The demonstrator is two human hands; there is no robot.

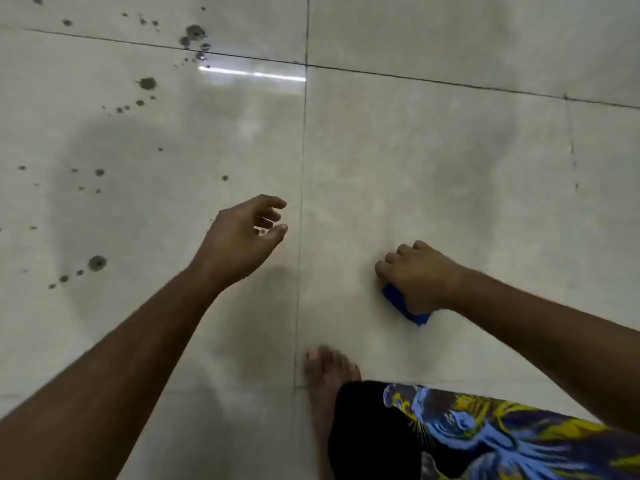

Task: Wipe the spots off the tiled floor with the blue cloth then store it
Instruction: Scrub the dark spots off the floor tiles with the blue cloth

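Observation:
My right hand [420, 277] is closed on the blue cloth [403, 304] and presses it against the pale tiled floor [433, 161] at centre right; only a corner of the cloth shows under the palm. My left hand [246, 233] hovers over the floor at centre, fingers loosely curled and apart, holding nothing. Dark spots [97, 263] are scattered over the left tiles, with a cluster [194, 36] at the top and a larger one [148, 83] below it. The tile around the cloth looks free of spots.
My bare foot [329, 372] rests on the floor at bottom centre, just below the cloth, with a patterned black, blue and yellow garment [485, 434] over the leg. Dark grout lines [301, 237] cross the tiles. A light reflection [252, 73] glares near the top.

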